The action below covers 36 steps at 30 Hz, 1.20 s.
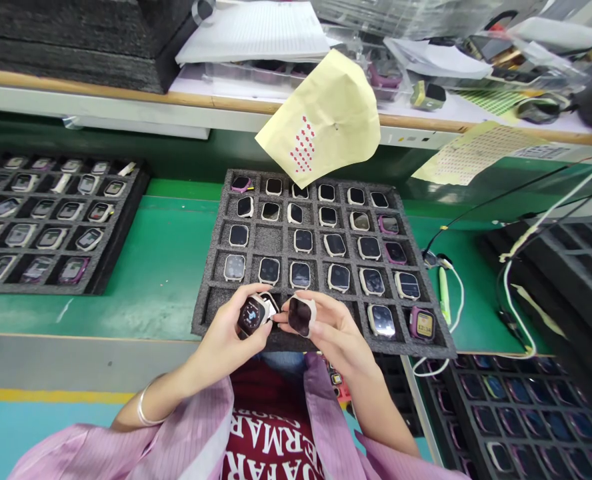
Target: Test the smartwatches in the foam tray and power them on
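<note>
My left hand [233, 337] grips a smartwatch body [253, 315] whose lit screen shows a round dial. A second watch [270, 305], with a partly white face, sits against it in the same hand. Between the fingers and thumb of my right hand [339, 330] is a smartwatch [300, 316] with a dark screen and a pale case. Both hands are over the near edge of a grey foam tray [262, 235], with the two hands nearly touching. Strapless watches lie in most of its visible compartments, including a purple-cased one [422, 324] with a lit face. My hands hide part of the front row.
Another foam tray of watches [101, 267] is at the left, and more watches fill a tray [476, 427] at lower right. A yellow sheet with red arrows [326, 120] hangs from the shelf above. White cables [511, 267] and a green tool [444, 297] lie at right.
</note>
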Each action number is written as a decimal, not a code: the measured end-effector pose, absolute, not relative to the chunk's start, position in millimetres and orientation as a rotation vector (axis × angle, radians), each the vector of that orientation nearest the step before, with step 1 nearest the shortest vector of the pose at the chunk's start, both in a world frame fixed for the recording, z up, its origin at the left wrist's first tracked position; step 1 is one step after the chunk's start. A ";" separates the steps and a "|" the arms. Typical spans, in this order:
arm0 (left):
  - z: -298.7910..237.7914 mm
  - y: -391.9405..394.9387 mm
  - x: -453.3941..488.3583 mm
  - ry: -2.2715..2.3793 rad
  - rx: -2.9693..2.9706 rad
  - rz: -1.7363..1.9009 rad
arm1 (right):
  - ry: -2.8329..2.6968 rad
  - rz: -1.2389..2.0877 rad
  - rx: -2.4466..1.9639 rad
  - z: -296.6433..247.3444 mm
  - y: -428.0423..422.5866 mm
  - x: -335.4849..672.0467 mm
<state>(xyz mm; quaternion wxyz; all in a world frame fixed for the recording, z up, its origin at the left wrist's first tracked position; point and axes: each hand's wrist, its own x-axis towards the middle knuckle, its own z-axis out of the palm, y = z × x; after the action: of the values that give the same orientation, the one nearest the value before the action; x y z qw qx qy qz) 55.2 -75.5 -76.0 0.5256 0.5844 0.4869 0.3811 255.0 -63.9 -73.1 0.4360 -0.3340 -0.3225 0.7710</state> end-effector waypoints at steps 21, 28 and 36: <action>-69.9 -71.8 53.1 1.106 1.543 0.922 | -0.896 1.792 -0.879 -69.2 -62.7 254.2; -71.8 -79.3 48.7 1.057 1.542 1.042 | -0.921 1.802 -0.864 -66.6 -68.5 255.7; -69.8 -73.8 50.2 1.083 1.542 0.974 | -0.938 1.826 -0.867 -69.6 -66.9 253.6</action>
<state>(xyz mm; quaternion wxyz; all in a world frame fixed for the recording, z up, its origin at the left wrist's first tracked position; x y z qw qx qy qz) 50.2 -73.8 -69.8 0.4882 0.6344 0.4455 0.4009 253.6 -66.9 -69.6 0.4408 -0.3493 -0.3777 0.7356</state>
